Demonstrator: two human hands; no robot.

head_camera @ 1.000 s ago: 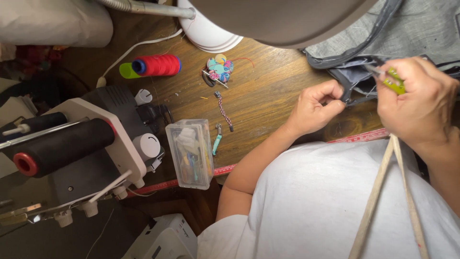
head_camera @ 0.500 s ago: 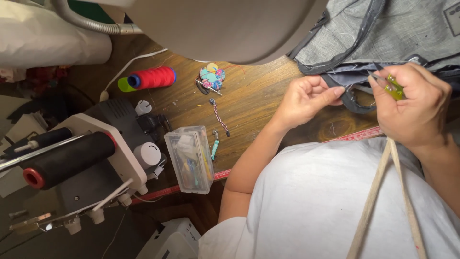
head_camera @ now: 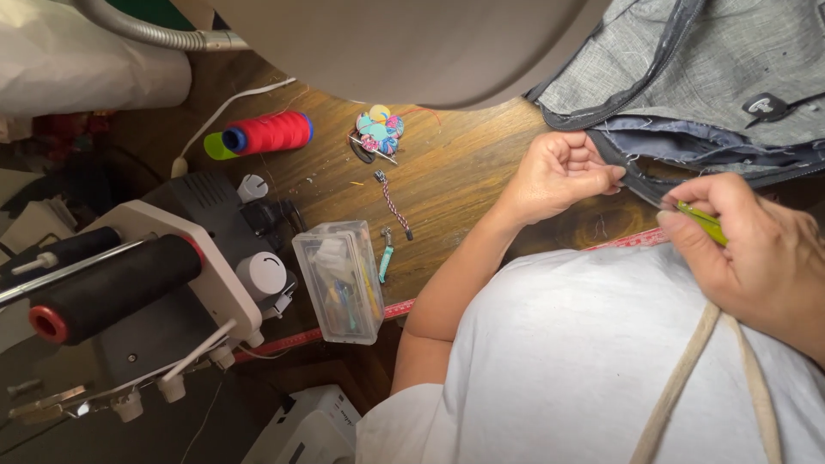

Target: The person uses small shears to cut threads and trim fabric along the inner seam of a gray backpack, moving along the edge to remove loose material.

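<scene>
A grey fabric piece [head_camera: 687,60] with a dark blue seam edge [head_camera: 687,142] lies on the wooden table [head_camera: 464,172] at the upper right. My left hand [head_camera: 559,172] is closed, pinching the fabric's lower edge between thumb and fingers. My right hand [head_camera: 748,249] is just to the right and nearer my body. It grips a small green-handled tool [head_camera: 700,219] whose tip points towards the seam. The tool's tip is hidden by my fingers.
A red thread spool [head_camera: 266,133], a colourful pincushion [head_camera: 378,131] and a braided cord [head_camera: 391,202] lie mid-table. A clear plastic box [head_camera: 339,279] sits on a red tape measure [head_camera: 395,309]. A sewing machine [head_camera: 172,283] stands left. A lamp shade [head_camera: 412,43] hangs overhead.
The view has shifted, so the table and fabric sit lower and to the right. My right hand with the green tool has drawn nearer my body. My left hand keeps its hold on the fabric edge.
</scene>
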